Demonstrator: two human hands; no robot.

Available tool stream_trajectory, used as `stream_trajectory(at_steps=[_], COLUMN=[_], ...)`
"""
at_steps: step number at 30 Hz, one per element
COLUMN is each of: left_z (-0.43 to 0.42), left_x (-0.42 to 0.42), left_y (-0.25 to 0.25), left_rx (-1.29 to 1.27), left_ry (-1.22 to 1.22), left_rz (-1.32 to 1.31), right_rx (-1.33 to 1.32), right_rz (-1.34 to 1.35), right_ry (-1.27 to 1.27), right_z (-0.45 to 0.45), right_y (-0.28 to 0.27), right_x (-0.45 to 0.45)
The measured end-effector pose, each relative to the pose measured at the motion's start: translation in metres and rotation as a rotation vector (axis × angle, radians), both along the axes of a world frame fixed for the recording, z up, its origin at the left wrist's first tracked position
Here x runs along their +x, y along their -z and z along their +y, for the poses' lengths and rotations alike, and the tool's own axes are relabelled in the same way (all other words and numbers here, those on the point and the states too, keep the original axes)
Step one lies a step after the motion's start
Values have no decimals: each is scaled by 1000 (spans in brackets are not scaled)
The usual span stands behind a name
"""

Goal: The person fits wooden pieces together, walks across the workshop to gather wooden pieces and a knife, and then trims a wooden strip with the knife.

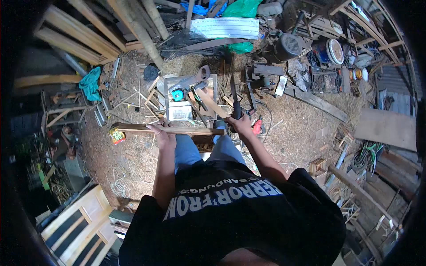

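My left hand (163, 134) is closed around a long wooden strip (195, 131), which lies crosswise in front of my thighs. In my right hand (240, 124) is the dark handle of a machete (234, 91), its blade pointing away from me. The strip's right end is close to the right hand. Just beyond the strip sits a shallow wooden tray (215, 91). It holds a handsaw (203, 74), a teal round tool (177, 94) and a few other tools. A flat board (211, 102) leans across the tray's right side.
Right of my knees a red power tool (258, 126) lies on the ground. A machine with a motor (287, 47) stands ahead, with a long plank (317, 103) nearby. A yellow-red packet (117, 135) and coiled wire (119, 182) lie left. Wooden frames (82, 217) rest lower left.
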State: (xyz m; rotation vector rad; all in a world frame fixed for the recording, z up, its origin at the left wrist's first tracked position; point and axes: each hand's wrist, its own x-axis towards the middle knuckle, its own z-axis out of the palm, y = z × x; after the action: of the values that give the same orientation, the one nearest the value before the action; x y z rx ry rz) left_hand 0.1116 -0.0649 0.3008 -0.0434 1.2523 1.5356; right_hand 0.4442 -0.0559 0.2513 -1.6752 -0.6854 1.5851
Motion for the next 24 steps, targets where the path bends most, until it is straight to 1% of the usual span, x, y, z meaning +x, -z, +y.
stream_trajectory(at_steps=[2, 5, 7, 8, 11, 12, 13, 14, 15, 18, 21, 22, 23, 24], left_z=[8, 34, 50, 59, 83, 87, 93, 98, 101, 100, 89, 86, 85, 88], left_x=[-21, -18, -12, -13, -14, -20, -22, -25, -31, -64, -115, -120, -125, -124], left_y=[37, 49, 49, 53, 72, 84, 93, 99, 107, 125, 164, 158, 151, 133], left_rx=[-22, -95, -201, -241, -297, -259, -302, -348, -393, -468, -416, -435, -454, -473], left_ry=[61, 96, 129, 213, 334, 359, 367, 386, 392, 427, 430, 395, 373, 350], left_rz=[1, 3, -38, 44, 18, -5, -25, -37, -53, -65, -265, -218, -230, -242], right_rx=[-8, -29, -63, -107, -78, -140, -152, -156, -157, -149, -297, -324, -337, -349], right_rz=[-30, -91, -117, -121, -54, -48, -92, -116, -145, -197, -319, -224, -202, -179], right_ry=[7, 8, 29, 28, 183, 140, 138, 202, 251, 338, 268, 335, 353, 369], right_z=[-4, -11, -14, -14, -30, -28, -28, -34, -32, -28, -23, -15, -9, -6], right_y=[15, 29, 13, 2, 43, 40, 60, 74, 72, 91, 136, 131, 139, 159], right_x=[2, 5, 6, 6, -3, -8, -16, -25, -35, -73, -99, -110, -118, -126])
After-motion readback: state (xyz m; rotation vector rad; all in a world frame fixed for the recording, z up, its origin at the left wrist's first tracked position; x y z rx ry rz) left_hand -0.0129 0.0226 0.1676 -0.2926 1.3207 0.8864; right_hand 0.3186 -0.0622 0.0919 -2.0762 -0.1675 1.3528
